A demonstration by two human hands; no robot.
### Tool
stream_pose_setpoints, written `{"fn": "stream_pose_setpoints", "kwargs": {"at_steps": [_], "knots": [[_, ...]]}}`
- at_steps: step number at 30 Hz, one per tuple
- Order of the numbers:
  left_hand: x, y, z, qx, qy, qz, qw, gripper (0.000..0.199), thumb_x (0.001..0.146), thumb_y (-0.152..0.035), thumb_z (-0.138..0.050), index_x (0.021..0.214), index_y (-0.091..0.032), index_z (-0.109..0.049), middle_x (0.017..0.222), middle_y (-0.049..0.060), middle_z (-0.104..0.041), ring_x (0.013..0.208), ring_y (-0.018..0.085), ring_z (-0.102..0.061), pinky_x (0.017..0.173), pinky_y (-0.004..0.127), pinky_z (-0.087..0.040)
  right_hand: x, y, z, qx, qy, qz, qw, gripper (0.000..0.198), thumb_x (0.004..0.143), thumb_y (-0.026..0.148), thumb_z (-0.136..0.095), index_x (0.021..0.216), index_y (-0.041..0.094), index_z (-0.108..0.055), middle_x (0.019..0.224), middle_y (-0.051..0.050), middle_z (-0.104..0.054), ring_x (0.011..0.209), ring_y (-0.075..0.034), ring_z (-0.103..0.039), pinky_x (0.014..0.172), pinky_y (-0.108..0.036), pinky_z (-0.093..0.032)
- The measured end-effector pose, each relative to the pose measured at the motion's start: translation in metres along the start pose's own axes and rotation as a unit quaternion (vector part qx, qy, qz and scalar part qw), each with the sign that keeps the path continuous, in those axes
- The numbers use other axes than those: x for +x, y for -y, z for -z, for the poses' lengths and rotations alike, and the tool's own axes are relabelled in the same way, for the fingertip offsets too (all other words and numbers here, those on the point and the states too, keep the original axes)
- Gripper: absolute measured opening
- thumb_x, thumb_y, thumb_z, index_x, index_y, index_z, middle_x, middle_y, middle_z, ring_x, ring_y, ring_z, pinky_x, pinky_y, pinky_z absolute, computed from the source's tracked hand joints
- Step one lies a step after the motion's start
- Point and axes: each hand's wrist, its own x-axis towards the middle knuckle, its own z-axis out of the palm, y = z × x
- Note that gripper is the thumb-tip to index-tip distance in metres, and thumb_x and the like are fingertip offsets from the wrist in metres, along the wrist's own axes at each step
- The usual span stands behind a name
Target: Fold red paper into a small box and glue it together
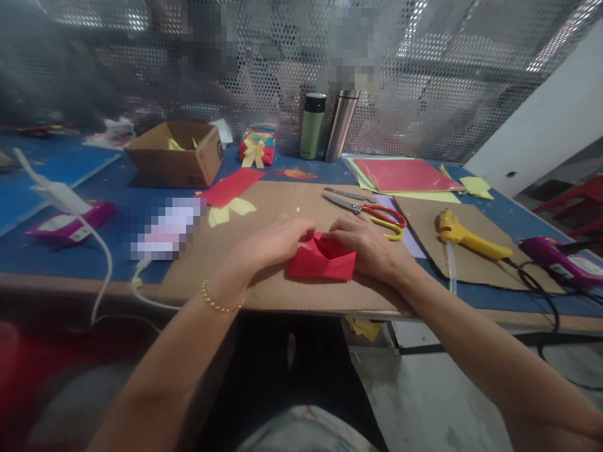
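A small folded red paper box (321,266) rests on the cardboard sheet in front of me, its top gaping. My left hand (277,240) grips its left side, thumb and fingers curled at the upper edge. On the opposite side, my right hand (362,243) holds the right wall, with fingers bent over the back rim. Just beyond my right hand lie scissors (362,206) with red and yellow handles. A flat red paper piece (234,186) and pale yellow paper scraps (230,211) lie ahead of my left hand.
A brown cardboard box (176,157), a red pouch-like item with a yellow bow (257,150), a green tumbler (313,127) and a steel flask (342,127) stand at the back. Coloured sheets (407,174) lie right; a yellow glue gun (471,237) rests on cardboard. White cables (106,251) trail left.
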Motion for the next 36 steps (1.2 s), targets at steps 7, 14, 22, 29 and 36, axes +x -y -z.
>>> {"fn": "stream_pose_setpoints", "kwargs": {"at_steps": [7,14,22,29,36], "knots": [[-0.001,0.000,0.000,-0.021,-0.006,-0.021,1.000,0.013,0.095,-0.024,-0.058,0.100,-0.023,-0.069,0.107,0.006,-0.076,0.101,0.024,-0.066,0.081,0.033,-0.045,0.001,0.006,0.003,-0.018,0.012,-0.002,1.000,0.022,0.105,0.029,-0.059,0.101,0.019,-0.078,0.104,-0.011,-0.070,0.092,-0.023,-0.059,0.085,-0.040,-0.035],[0.003,0.002,0.001,-0.030,-0.006,-0.025,0.999,0.012,0.094,-0.021,-0.060,0.097,-0.023,-0.071,0.101,0.005,-0.078,0.093,0.023,-0.068,0.075,0.032,-0.043,0.000,0.004,0.002,-0.005,0.006,-0.011,1.000,0.019,0.103,0.030,-0.061,0.099,0.020,-0.077,0.100,-0.010,-0.071,0.090,-0.022,-0.060,0.084,-0.039,-0.036],[0.003,0.001,0.003,-0.041,0.019,-0.047,0.998,0.018,0.092,-0.017,-0.055,0.090,-0.023,-0.072,0.090,0.004,-0.079,0.080,0.020,-0.067,0.070,0.031,-0.040,-0.001,0.001,0.001,-0.038,-0.133,-0.071,0.988,0.033,0.108,0.025,-0.046,0.088,0.020,-0.072,0.100,-0.011,-0.072,0.097,-0.025,-0.062,0.090,-0.042,-0.040],[0.003,-0.002,0.005,-0.051,0.024,-0.050,0.997,0.015,0.094,-0.021,-0.058,0.086,-0.022,-0.071,0.084,0.004,-0.078,0.073,0.019,-0.064,0.066,0.032,-0.038,-0.002,0.009,0.005,-0.019,-0.010,-0.026,0.999,0.019,0.101,0.029,-0.064,0.091,0.021,-0.078,0.099,-0.010,-0.068,0.091,-0.024,-0.054,0.087,-0.041,-0.039],[0.004,0.003,0.004,-0.043,0.026,-0.045,0.998,0.015,0.091,-0.022,-0.060,0.095,-0.024,-0.075,0.092,0.005,-0.080,0.080,0.021,-0.067,0.069,0.032,-0.040,0.000,-0.006,-0.002,0.021,-0.021,-0.084,0.996,0.029,0.106,0.027,-0.053,0.098,0.019,-0.080,0.097,-0.011,-0.069,0.092,-0.023,-0.060,0.084,-0.038,-0.043]]}}
